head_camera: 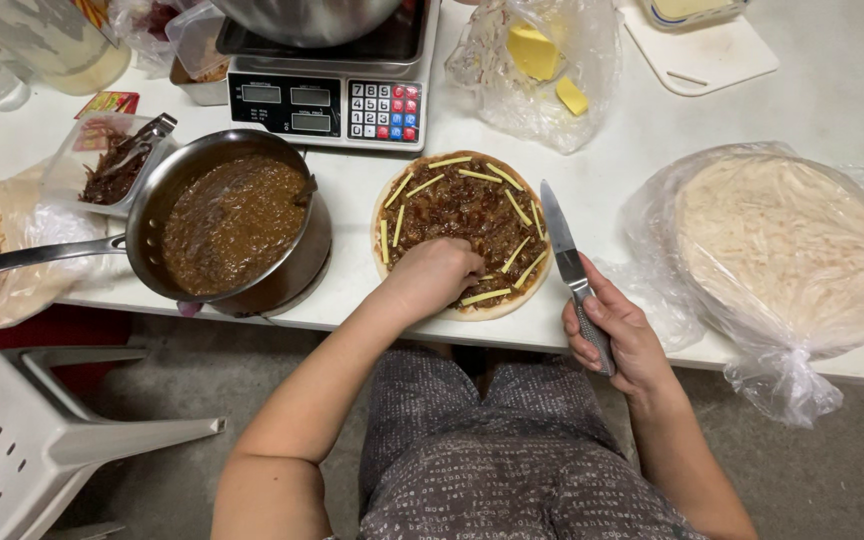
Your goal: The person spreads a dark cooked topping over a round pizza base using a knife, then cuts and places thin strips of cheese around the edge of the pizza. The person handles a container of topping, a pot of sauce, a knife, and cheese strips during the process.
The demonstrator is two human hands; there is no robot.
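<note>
laying cheese strips on a sauced flatbread (462, 235) at the front edge of the white desk (832, 90).

left hand (435, 275) rests fingers-down on the near part of the topping, curled over a strip; whether it pinches one cannot be told. right hand (617, 335) is closed round the handle of a knife (564, 255), blade pointing away and lying just beside the flatbread's right rim, kept clear of the topping. yellow strips (472, 175) fan round the rim. pan of brown sauce (232, 220) sits left, within reach; bagged cheese block (537, 55) and scale (337, 95) behind; bagged flatbreads (787, 250) right.
</note>
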